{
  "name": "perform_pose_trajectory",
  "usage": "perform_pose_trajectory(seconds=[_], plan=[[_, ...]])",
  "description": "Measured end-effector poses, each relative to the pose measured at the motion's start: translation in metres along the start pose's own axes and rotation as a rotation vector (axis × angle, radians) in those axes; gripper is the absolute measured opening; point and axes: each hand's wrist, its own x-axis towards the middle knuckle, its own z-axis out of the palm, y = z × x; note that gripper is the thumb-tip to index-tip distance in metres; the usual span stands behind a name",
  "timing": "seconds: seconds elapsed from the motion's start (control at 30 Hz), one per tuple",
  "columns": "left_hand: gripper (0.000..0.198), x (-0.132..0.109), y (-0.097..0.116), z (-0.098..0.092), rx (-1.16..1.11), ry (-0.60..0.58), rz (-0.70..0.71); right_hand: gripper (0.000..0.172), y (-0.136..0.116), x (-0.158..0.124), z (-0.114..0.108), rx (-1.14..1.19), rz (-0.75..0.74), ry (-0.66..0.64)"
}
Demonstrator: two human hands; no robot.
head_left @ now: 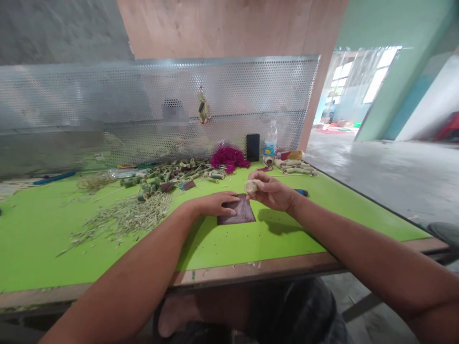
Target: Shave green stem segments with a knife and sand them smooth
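Note:
My right hand (pixel 275 191) pinches a short pale bamboo piece (pixel 250 186) between thumb and fingers, its round end turned to the left, raised a little above the table. A dark brown sheet of sandpaper (pixel 241 216) lies flat below it, streaked with pale dust. Across the sheet's upper left part rests my left hand (pixel 217 203), fingers stretched out and holding it down. Behind my right hand, a dark blue tool handle (pixel 301 192) is partly covered.
Left of my hands lie pale shavings (pixel 132 215) and a heap of cut green stalks (pixel 158 179). Farther back are magenta yarn (pixel 229 158), a black phone (pixel 253 147), a plastic bottle (pixel 270 143) and finished pale pieces (pixel 297 167). A perforated metal panel (pixel 233 95) closes the table's rear.

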Motion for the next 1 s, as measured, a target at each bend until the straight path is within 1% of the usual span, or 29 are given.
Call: perform_pose_trajectory(seconds=[0.2,0.37,0.53,0.67,0.73,0.87,0.93,1.0], plan=[[0.069,0.001,0.0,0.001,0.008,0.003,-0.007,0.039,0.0,-0.002,0.0,-0.096,-0.023,0.013],[0.068,0.0,0.001,0.001,0.009,-0.006,-0.014,0.038,-0.002,-0.001,0.002,-0.089,-0.019,0.015],[0.08,0.0,0.001,0.001,-0.008,0.006,-0.003,0.027,0.004,0.003,-0.002,-0.173,0.025,0.113],[0.082,0.002,-0.003,0.004,-0.011,0.031,0.02,0.03,0.014,0.006,-0.009,-0.26,0.047,0.085],[0.083,0.003,-0.006,0.005,0.008,0.024,0.018,0.033,0.016,0.007,-0.012,-0.332,0.043,0.074],[0.091,0.003,-0.006,0.003,0.039,-0.019,-0.05,0.038,0.014,0.007,-0.012,-0.518,0.075,0.065],[0.094,0.002,-0.003,0.001,0.047,-0.049,-0.057,0.036,0.014,0.006,-0.012,-0.652,0.084,0.025],[0.097,0.002,0.0,-0.001,0.049,-0.067,-0.055,0.034,0.016,0.007,-0.014,-0.851,0.065,-0.027]])
